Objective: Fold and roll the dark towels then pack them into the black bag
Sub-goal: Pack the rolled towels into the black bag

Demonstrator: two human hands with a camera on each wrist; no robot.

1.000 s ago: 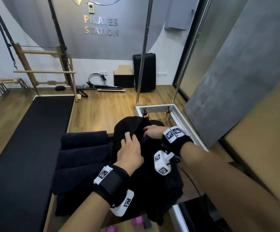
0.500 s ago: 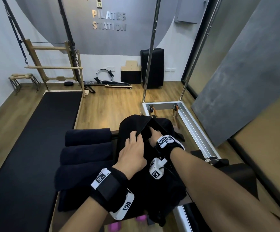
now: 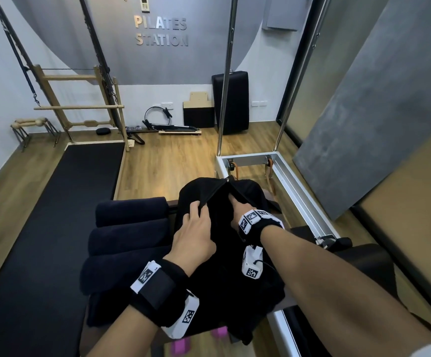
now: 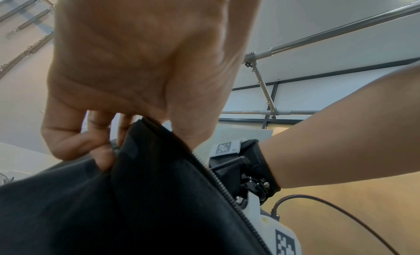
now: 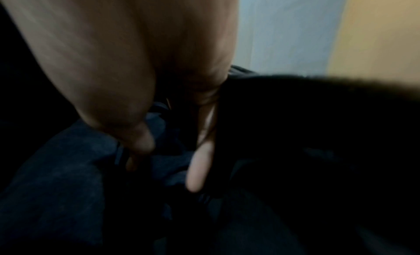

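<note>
Leftmost, a long black mat (image 3: 42, 228) lies on the wood floor (image 3: 173, 163), with bare floor beyond its far end. Three rolled dark towels (image 3: 129, 228) sit stacked side by side, touching the black bag (image 3: 235, 279) on their right. The left hand (image 3: 192, 235) pinches the bag's zipper edge (image 4: 218, 180), lifting the near lip of the opening. The right hand (image 3: 237, 211) reaches inside that opening, fingers (image 5: 200, 169) extended against dark cloth; whether they grasp anything I cannot tell. A metal frame rail (image 3: 299, 194) runs close along the bag's right side.
</note>
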